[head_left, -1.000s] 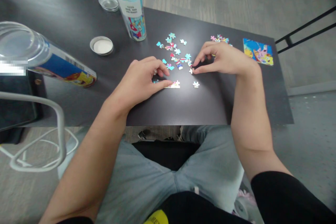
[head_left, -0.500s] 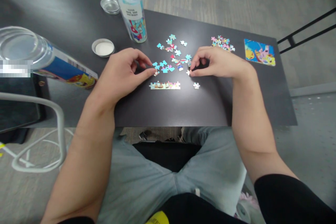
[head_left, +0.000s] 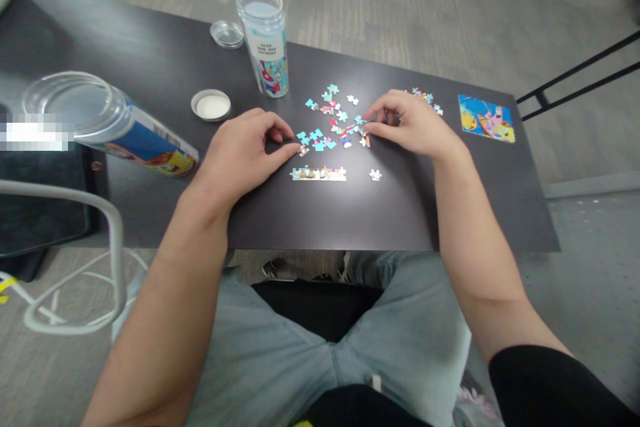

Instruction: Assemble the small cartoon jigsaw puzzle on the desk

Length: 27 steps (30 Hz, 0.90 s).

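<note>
The left hand (head_left: 245, 153) has its fingers (head_left: 286, 155) almost together at 1 puzzle piece (head_left: 303, 151) on the desk (head_left: 325, 220); the right hand (head_left: 407, 121), at loose pieces (head_left: 346, 141), likewise. I cannot tell if they grip. The can label (head_left: 267, 50) is unreadable.

No text is legible; printed lines (head_left: 267, 51) on the far canister (head_left: 273, 77) blur.

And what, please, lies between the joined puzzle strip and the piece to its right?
Bare tabletop separates the strip and that piece in the head view.
</note>
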### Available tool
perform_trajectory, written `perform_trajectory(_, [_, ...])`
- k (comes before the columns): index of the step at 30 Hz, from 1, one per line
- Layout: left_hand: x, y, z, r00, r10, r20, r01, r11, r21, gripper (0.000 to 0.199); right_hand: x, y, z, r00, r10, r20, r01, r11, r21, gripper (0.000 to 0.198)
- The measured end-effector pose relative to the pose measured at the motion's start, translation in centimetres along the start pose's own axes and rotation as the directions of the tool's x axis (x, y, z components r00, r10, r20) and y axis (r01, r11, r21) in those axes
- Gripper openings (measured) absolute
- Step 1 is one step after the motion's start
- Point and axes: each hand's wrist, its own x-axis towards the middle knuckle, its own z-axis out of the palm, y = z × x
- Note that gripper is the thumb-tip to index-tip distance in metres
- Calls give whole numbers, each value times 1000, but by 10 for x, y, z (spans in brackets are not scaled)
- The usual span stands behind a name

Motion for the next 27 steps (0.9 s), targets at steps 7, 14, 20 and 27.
perform_trajectory(7, [0,-2,2,1000,0,-10,0,1000,-30,23,2,10,5,999,17,43,-19,999,48,43])
perform_trajectory(14, [1,0,1,1000,-8,-11,8,1000,1,10,0,8,2,999,43,7,-43,998,44,41])
perform_trajectory(20, [0,0,1,1000,7,2,-7,1000,-11,18,0,5,-1,998,46,40,-47,999,21,41])
perform_trajectory(27, [0,1,2,1000,11,6,-11,1000,10,8,3,11,3,1000,0,11,0,999,33,23])
